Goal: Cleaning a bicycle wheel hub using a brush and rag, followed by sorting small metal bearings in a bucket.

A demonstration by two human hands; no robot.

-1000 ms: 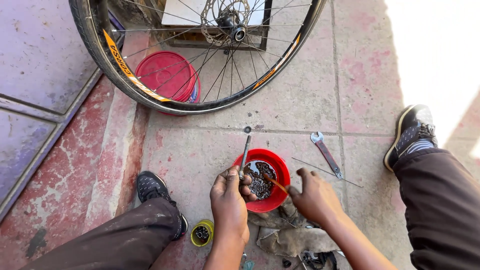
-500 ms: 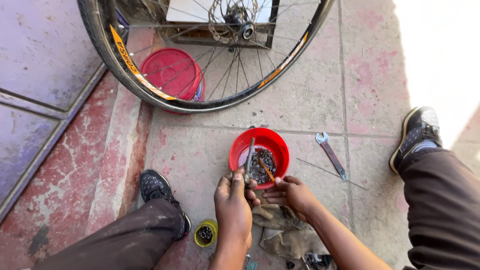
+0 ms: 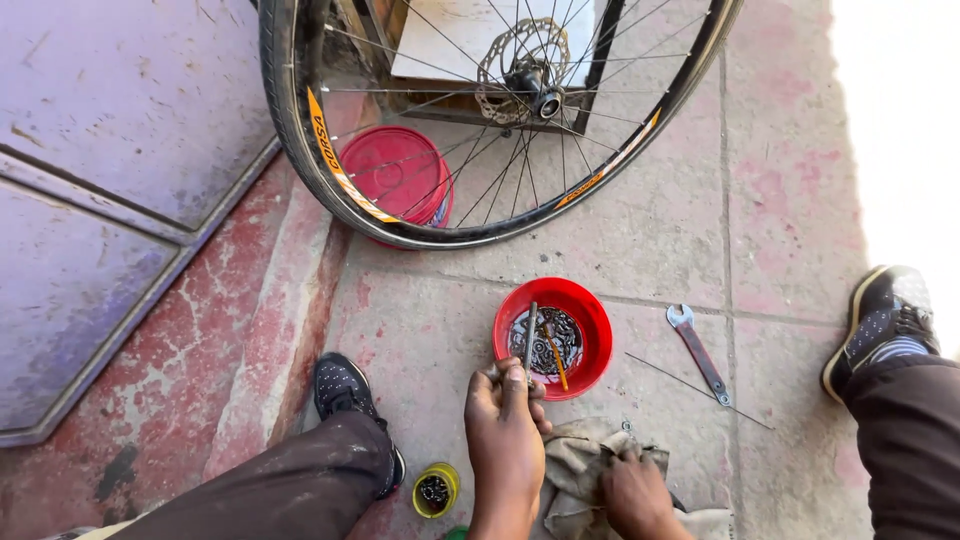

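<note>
Head view: one red bowl [image 3: 590,310], two hands.

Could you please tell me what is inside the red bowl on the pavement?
The red bowl holds small greasy metal parts, seemingly bearing pieces, and an orange-handled tool. Its bottom beneath them is hidden.

The floor is worn pink and red concrete paving [image 3: 640,230]. A round red plastic bowl [image 3: 592,318] holding dark metal parts sits on it. Right of the bowl lie a flat grey metal spanner [image 3: 698,352] and a thin wire spoke [image 3: 700,390]. Below the bowl lies a crumpled beige rag [image 3: 585,460]; to its lower left, a small yellow-green tin [image 3: 435,490]. Above it stands a black spoked bicycle wheel [image 3: 440,235], with a red plastic lid [image 3: 395,175] behind.
</note>
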